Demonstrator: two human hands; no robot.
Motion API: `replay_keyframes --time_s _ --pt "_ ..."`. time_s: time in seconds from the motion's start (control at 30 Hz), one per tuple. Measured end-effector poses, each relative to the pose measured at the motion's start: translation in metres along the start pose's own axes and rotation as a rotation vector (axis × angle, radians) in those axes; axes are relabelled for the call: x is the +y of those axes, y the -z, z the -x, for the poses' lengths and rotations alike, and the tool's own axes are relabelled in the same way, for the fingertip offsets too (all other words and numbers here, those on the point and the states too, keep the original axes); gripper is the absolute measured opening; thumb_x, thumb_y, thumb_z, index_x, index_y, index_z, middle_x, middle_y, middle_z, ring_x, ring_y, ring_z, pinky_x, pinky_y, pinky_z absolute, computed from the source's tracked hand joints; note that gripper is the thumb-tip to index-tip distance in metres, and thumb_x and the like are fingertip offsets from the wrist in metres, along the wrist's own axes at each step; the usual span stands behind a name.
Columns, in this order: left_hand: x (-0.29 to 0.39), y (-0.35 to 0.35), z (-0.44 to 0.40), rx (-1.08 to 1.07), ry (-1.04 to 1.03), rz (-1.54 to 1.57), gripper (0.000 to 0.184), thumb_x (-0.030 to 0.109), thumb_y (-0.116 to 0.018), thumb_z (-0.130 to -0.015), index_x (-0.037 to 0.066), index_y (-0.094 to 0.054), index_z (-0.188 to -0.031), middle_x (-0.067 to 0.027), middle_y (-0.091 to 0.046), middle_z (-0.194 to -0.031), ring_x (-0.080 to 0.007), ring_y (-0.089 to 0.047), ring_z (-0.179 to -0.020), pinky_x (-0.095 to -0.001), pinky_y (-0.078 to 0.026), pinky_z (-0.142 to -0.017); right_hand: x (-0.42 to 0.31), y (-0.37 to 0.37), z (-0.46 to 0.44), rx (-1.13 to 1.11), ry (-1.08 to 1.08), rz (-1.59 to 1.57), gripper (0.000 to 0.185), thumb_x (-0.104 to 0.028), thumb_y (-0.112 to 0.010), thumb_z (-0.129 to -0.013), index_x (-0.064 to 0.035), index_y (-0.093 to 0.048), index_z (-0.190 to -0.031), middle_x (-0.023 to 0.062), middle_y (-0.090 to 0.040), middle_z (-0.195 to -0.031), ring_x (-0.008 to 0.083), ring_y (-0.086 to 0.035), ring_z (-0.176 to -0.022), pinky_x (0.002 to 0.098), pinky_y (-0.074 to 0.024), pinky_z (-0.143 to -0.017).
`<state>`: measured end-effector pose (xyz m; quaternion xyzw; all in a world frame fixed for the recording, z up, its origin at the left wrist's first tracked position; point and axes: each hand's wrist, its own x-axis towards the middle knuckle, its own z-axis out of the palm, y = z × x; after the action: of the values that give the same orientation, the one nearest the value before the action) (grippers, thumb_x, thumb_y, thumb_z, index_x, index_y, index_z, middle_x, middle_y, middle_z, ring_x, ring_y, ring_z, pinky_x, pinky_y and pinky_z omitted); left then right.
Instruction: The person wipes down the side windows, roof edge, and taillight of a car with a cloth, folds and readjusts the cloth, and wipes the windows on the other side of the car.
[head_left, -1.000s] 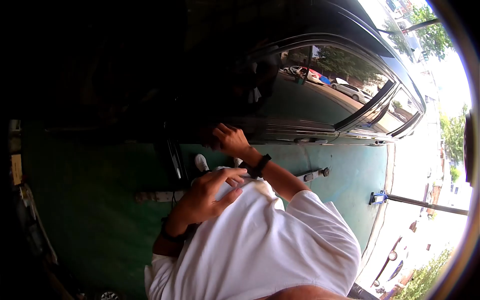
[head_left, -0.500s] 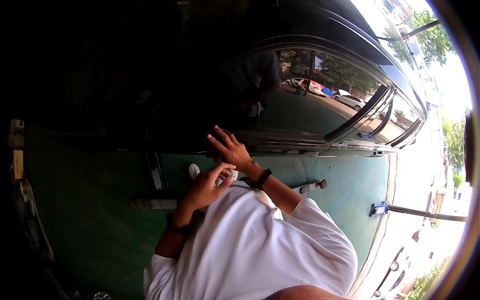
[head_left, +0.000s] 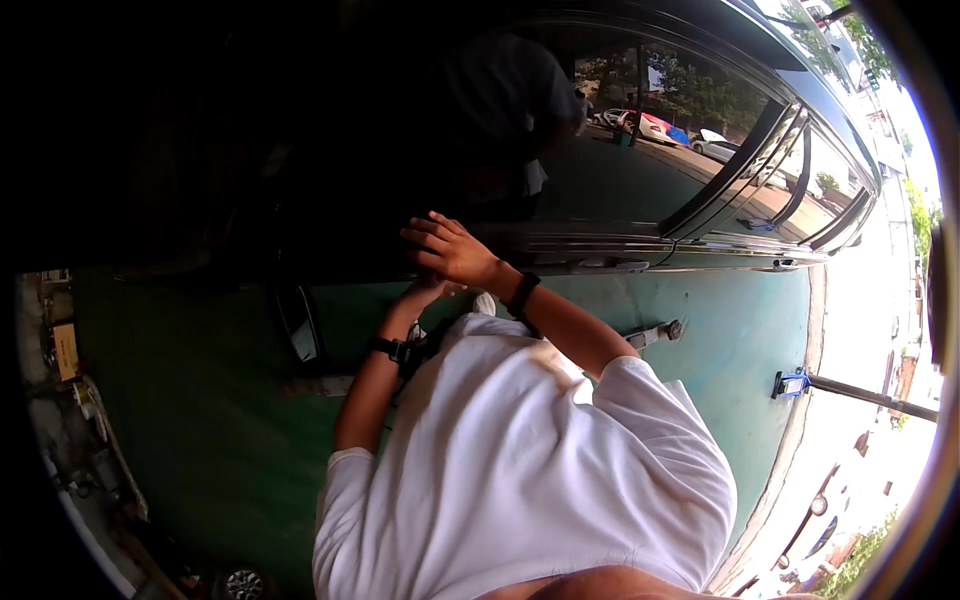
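My right hand [head_left: 452, 250] is raised at the side of a dark, glossy car [head_left: 600, 240], its fingers apart and nothing seen in them. Whether it touches the car cannot be made out. Just below it, my left hand [head_left: 428, 290] meets or overlaps its underside. Most of the left fingers are hidden behind the right hand, so their grip is unclear. Both wrists wear black bands. The car window [head_left: 650, 170] shows reflections of trees, parked cars and a person's body.
A dark side mirror [head_left: 298, 325] sticks out at the left over the green floor [head_left: 220, 430]. Metal lift arms [head_left: 655, 333] lie low by the car. A blue-ended post [head_left: 795, 384] stands right. Boxes [head_left: 66, 352] and clutter line the left edge.
My left hand has moved up and forward to the right hand. The right hand's fingers have spread from a bent pose, and it has risen slightly. The view has shifted.
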<state>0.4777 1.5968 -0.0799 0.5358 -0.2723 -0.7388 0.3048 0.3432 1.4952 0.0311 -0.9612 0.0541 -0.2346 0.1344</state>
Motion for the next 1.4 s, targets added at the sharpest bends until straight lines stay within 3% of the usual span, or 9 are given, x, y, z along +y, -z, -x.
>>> replay_keyframes --time_s 0.1,0.33,0.63,0.8,0.9,1.1,1.17,1.27,1.4 --pt "-0.041 0.033 -0.055 0.266 -0.421 -0.295 0.066 0.021 -0.077 -0.085 0.005 -0.043 -0.139 -0.0081 -0.059 -0.121 -0.0219 -0.063 -0.106 -0.0336 -0.054 -0.081 0.016 -0.004 0.008 -0.032 -0.001 0.104 0.040 -0.018 -0.069 -0.079 -0.0141 -0.064 -0.119 0.0072 -0.052 -0.145 0.0288 -0.048 -0.134 0.0461 -0.0372 -0.115" --pt "0.037 -0.056 -0.028 0.536 -0.706 -0.889 0.047 0.019 -0.079 -0.076 0.002 -0.065 -0.117 -0.0214 -0.066 -0.119 -0.0375 -0.062 -0.114 -0.0446 -0.050 -0.098 0.027 0.013 0.085 0.036 -0.190 0.242 0.035 -0.023 -0.064 -0.083 -0.0212 -0.065 -0.118 0.0052 -0.058 -0.132 0.0264 -0.052 -0.124 0.0421 -0.0428 -0.106" --pt "0.075 -0.180 -0.102 -0.235 -0.533 -1.031 0.045 0.015 -0.071 -0.084 -0.001 -0.061 -0.125 -0.0258 -0.068 -0.114 -0.0410 -0.065 -0.106 -0.0474 -0.053 -0.093 0.041 0.068 0.259 0.157 -0.838 0.602 0.045 -0.016 -0.060 -0.085 -0.0240 -0.065 -0.128 0.0105 -0.054 -0.130 0.0311 -0.052 -0.123 0.0453 -0.0410 -0.106" --pt "0.059 -0.182 -0.117 -0.135 -0.695 -1.158 0.053 0.016 -0.068 -0.088 0.002 -0.051 -0.136 -0.0271 -0.068 -0.107 -0.0446 -0.066 -0.097 -0.0491 -0.054 -0.085 0.031 0.071 0.258 0.210 -1.006 0.551 0.043 -0.018 -0.065 -0.082 -0.0181 -0.067 -0.124 0.0091 -0.058 -0.119 0.0293 -0.054 -0.114 0.0419 -0.0437 -0.095" --pt "0.054 -0.158 -0.083 0.081 -0.843 -1.191 0.062 0.015 -0.068 -0.088 0.003 -0.043 -0.143 -0.0283 -0.068 -0.106 -0.0454 -0.066 -0.097 -0.0509 -0.054 -0.083 0.024 0.047 0.217 0.204 -0.895 0.412 0.044 -0.020 -0.069 -0.078 -0.0134 -0.067 -0.122 0.0070 -0.057 -0.114 0.0276 -0.054 -0.104 0.0393 -0.0439 -0.089" --pt "0.021 -0.066 -0.011 0.486 -0.239 -1.201 0.067 0.014 -0.071 -0.084 0.006 -0.043 -0.145 -0.0295 -0.064 -0.119 -0.0453 -0.063 -0.109 -0.0513 -0.052 -0.092 0.013 -0.007 0.133 -0.030 -0.494 0.275 0.038 -0.022 -0.065 -0.084 -0.0115 -0.068 -0.120 0.0050 -0.056 -0.120 0.0220 -0.053 -0.107 0.0360 -0.0447 -0.086" --pt "0.014 -0.037 0.011 0.643 -0.579 -1.159 0.069 0.013 -0.071 -0.082 0.010 -0.043 -0.145 -0.0250 -0.060 -0.126 -0.0420 -0.059 -0.114 -0.0500 -0.050 -0.095 0.010 -0.016 0.113 -0.051 -0.419 0.306 0.039 -0.023 -0.064 -0.085 -0.0111 -0.067 -0.122 0.0050 -0.054 -0.123 0.0216 -0.053 -0.108 0.0364 -0.0447 -0.086" --pt "0.021 -0.043 0.037 0.875 -0.422 -1.379 0.071 0.011 -0.071 -0.081 0.012 -0.044 -0.147 -0.0199 -0.057 -0.124 -0.0386 -0.058 -0.113 -0.0494 -0.048 -0.096 0.011 -0.023 0.105 -0.135 -0.362 0.389 0.043 -0.023 -0.062 -0.087 -0.0120 -0.065 -0.128 0.0045 -0.049 -0.129 0.0212 -0.051 -0.112 0.0380 -0.0447 -0.087" --pt "0.033 -0.063 0.035 0.811 -0.526 -1.402 0.066 0.008 -0.068 -0.083 0.013 -0.049 -0.145 -0.0165 -0.057 -0.118 -0.0373 -0.058 -0.107 -0.0480 -0.050 -0.093 0.022 -0.002 0.129 -0.085 -0.448 0.403 0.055 -0.025 -0.060 -0.088 -0.0171 -0.056 -0.142 0.0041 -0.051 -0.126 0.0216 -0.051 -0.112 0.0381 -0.0433 -0.090"
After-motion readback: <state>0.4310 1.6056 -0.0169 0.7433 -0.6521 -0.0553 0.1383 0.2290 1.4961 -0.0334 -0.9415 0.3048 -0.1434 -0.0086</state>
